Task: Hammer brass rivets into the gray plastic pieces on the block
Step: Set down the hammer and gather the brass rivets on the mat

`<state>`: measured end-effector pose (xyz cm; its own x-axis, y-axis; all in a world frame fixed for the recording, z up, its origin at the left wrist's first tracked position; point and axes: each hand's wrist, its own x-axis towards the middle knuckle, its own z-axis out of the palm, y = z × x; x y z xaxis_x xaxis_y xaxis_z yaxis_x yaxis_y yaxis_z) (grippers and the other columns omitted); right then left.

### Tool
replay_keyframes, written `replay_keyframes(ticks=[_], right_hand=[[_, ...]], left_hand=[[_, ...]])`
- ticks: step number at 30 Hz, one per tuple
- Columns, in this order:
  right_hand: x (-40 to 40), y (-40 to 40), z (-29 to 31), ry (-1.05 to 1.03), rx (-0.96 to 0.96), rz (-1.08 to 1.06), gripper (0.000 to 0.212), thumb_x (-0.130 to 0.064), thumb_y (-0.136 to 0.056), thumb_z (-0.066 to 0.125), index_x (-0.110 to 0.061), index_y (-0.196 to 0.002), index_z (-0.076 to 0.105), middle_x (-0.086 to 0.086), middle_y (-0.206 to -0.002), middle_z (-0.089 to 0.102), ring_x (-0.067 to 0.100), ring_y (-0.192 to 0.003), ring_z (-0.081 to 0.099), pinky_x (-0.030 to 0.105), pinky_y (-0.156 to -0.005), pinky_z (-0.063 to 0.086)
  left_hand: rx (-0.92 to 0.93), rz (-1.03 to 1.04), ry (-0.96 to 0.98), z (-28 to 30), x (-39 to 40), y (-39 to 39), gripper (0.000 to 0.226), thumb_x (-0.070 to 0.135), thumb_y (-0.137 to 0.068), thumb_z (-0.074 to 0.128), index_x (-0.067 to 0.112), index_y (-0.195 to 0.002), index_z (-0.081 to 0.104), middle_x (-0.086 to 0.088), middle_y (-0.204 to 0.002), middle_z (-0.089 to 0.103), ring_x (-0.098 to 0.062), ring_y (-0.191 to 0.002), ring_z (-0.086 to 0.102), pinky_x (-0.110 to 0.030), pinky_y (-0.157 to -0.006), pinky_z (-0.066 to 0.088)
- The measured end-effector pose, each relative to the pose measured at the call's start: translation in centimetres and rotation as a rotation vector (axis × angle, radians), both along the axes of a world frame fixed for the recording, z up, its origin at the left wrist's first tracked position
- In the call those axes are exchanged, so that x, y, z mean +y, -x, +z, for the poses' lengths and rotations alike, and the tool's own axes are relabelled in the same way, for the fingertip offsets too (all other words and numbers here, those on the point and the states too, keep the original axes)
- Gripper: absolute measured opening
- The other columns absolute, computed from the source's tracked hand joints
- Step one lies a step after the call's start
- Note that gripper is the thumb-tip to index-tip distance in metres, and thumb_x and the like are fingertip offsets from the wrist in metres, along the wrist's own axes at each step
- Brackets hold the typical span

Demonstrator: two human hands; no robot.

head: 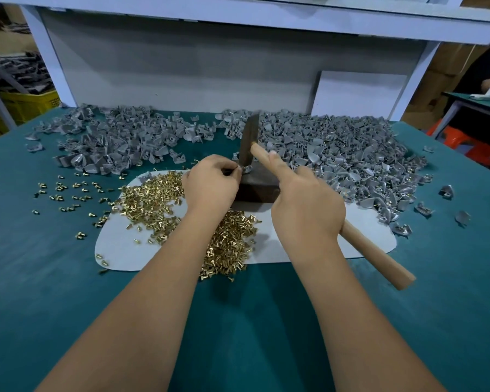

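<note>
The left hand [210, 179] pinches a gray plastic piece [245, 168] steady on the dark block [256, 188] while the right hand [306, 205], wrapped around the hammer [249, 145] handle with forefinger extended for aim, sets its head on it, loose brass rivets [153, 199] heaped within reach on the table [54, 278].

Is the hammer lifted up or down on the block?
Down: the wooden-handled hammer has its metal head on the dark block.

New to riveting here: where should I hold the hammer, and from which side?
Grip the hammer on its wooden handle mid-length, from the right, as the right hand does: the handle slants toward the near right, leaving the head over the block.
</note>
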<state>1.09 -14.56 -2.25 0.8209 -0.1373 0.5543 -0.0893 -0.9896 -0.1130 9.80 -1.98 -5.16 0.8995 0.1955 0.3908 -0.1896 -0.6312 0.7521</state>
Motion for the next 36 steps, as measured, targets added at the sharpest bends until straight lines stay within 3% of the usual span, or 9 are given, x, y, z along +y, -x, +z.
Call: replay_keyframes(ticks=[4, 7, 11, 15, 21, 25, 28, 32, 36], right_hand=[[0.02, 0.17, 0.06, -0.031, -0.048, -0.033, 0.071, -0.012, -0.088, 0.056, -0.041, -0.147, 0.029, 0.004, -0.096, 0.056, 0.023, -0.069, 0.041, 0.031, -0.053, 0.023], [0.20, 0.09, -0.28, 0.010, 0.006, -0.010, 0.071, -0.013, -0.089, 0.055, -0.042, -0.147, 0.026, 0.003, -0.102, 0.058, 0.026, -0.079, 0.056, 0.032, -0.056, 0.028], [0.30, 0.03, -0.31, -0.022, -0.038, -0.022, 0.071, -0.010, -0.089, 0.055, -0.040, -0.147, 0.029, 0.005, -0.097, 0.057, 0.024, -0.070, 0.045, 0.033, -0.055, 0.028], [0.22, -0.14, -0.54, 0.021, 0.010, -0.013, 0.072, -0.010, -0.090, 0.051, -0.043, -0.148, 0.023, 0.005, -0.103, 0.057, 0.028, -0.082, 0.057, 0.033, -0.056, 0.029], [0.40, -0.18, -0.67, 0.035, 0.008, -0.016, 0.069, -0.011, -0.092, 0.051, -0.040, -0.148, 0.023, 0.004, -0.103, 0.057, 0.028, -0.084, 0.058, 0.034, -0.058, 0.031], [0.32, 0.10, -0.38, -0.012, -0.070, -0.048, 0.071, -0.009, -0.090, 0.054, -0.040, -0.148, 0.028, 0.005, -0.097, 0.056, 0.023, -0.072, 0.048, 0.033, -0.055, 0.028], [0.24, -0.25, -0.62, -0.020, 0.028, -0.009, 0.074, -0.012, -0.090, 0.053, -0.044, -0.147, 0.021, 0.004, -0.102, 0.056, 0.028, -0.082, 0.057, 0.033, -0.056, 0.029], [0.33, 0.00, -0.43, -0.038, -0.083, -0.035, 0.073, -0.010, -0.088, 0.058, -0.041, -0.147, 0.029, 0.005, -0.098, 0.057, 0.026, -0.076, 0.055, 0.033, -0.056, 0.029], [0.36, -0.31, -0.18, -0.051, 0.045, -0.019, 0.073, -0.011, -0.091, 0.052, -0.046, -0.147, 0.020, 0.003, -0.102, 0.056, 0.027, -0.079, 0.056, 0.033, -0.055, 0.028]], left_hand=[[0.019, 0.012, -0.007, 0.17, -0.13, 0.17, 0.012, 0.033, -0.089, 0.068, 0.026, -0.091, 0.077, 0.012, -0.103, 0.071, -0.013, -0.102, 0.062, -0.044, -0.102, 0.042], [0.010, 0.004, 0.001, 0.16, -0.08, 0.17, 0.012, 0.033, -0.089, 0.068, 0.026, -0.091, 0.077, 0.013, -0.104, 0.071, -0.013, -0.103, 0.062, -0.043, -0.102, 0.042], [0.014, 0.017, -0.026, 0.13, -0.03, 0.06, 0.014, 0.035, -0.089, 0.067, 0.026, -0.092, 0.077, 0.012, -0.105, 0.071, -0.014, -0.104, 0.062, -0.044, -0.102, 0.042], [-0.009, 0.008, -0.024, 0.05, -0.02, 0.15, 0.014, 0.034, -0.089, 0.067, 0.024, -0.092, 0.077, 0.011, -0.105, 0.071, -0.015, -0.104, 0.062, -0.045, -0.099, 0.043], [-0.004, 0.016, -0.034, 0.08, -0.06, 0.27, 0.014, 0.036, -0.089, 0.067, 0.026, -0.092, 0.076, 0.013, -0.104, 0.070, -0.013, -0.102, 0.062, -0.046, -0.101, 0.042], [-0.002, 0.036, -0.052, 0.20, -0.19, 0.32, 0.014, 0.036, -0.090, 0.066, 0.027, -0.092, 0.077, 0.013, -0.104, 0.071, -0.012, -0.102, 0.062, -0.045, -0.102, 0.041], [-0.004, 0.040, -0.045, 0.18, -0.17, 0.52, 0.013, 0.036, -0.089, 0.066, 0.028, -0.092, 0.076, 0.014, -0.105, 0.071, -0.012, -0.102, 0.062, -0.045, -0.102, 0.040], [0.013, 0.069, -0.072, 0.30, -0.27, 0.41, 0.016, 0.040, -0.089, 0.065, 0.029, -0.094, 0.076, 0.015, -0.105, 0.071, -0.012, -0.103, 0.062, -0.043, -0.106, 0.035], [0.019, 0.066, -0.085, 0.38, -0.23, 0.56, 0.015, 0.039, -0.090, 0.064, 0.030, -0.095, 0.075, 0.015, -0.107, 0.070, -0.013, -0.104, 0.061, -0.044, -0.107, 0.032]])
